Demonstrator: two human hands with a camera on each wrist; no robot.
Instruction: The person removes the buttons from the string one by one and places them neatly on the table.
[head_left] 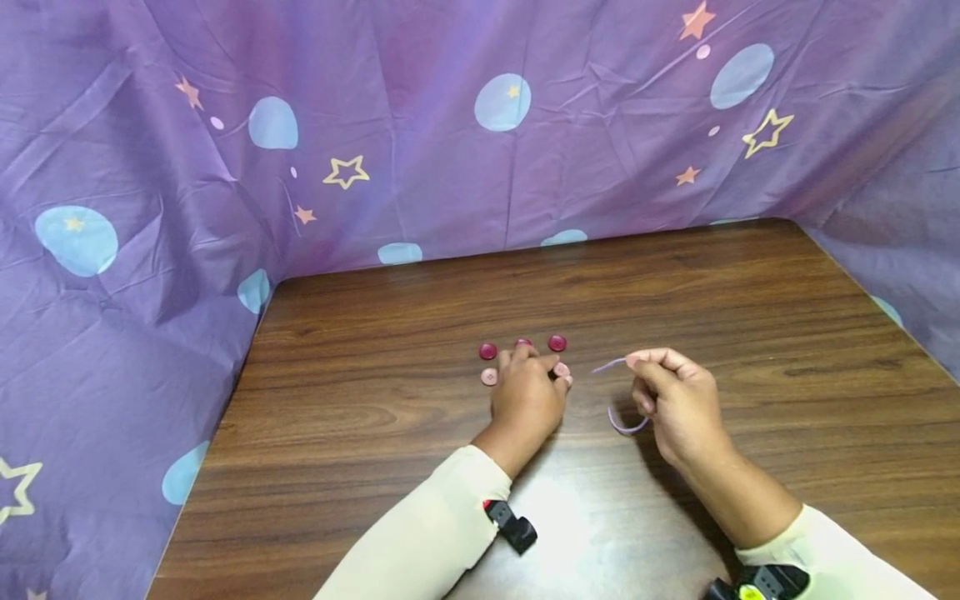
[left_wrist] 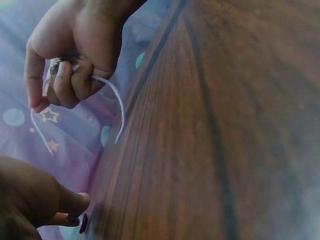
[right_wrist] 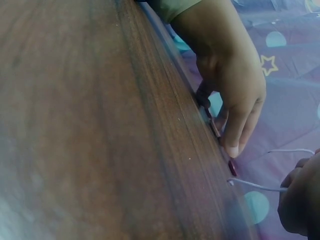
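My left hand (head_left: pixel 528 392) reaches down over a small group of buttons, its fingertips right at the tabletop. A dark red button (head_left: pixel 522 342) shows just beyond those fingertips, partly covered. Dark red buttons also lie to its left (head_left: pixel 487 351) and right (head_left: pixel 557 342). Nearer me, one pink button (head_left: pixel 489 377) is left of the hand and another pink button (head_left: pixel 561 369) sits beside the thumb. My right hand (head_left: pixel 682 408) pinches a thin purple cord (head_left: pixel 628 428) between thumb and forefinger. One short end sticks out leftward; the rest loops below the curled fingers.
The buttons and hands are above a brown wood-grain table (head_left: pixel 360 467). A purple curtain (head_left: pixel 420 108) with stars and blue spots hangs behind the table and along its sides.
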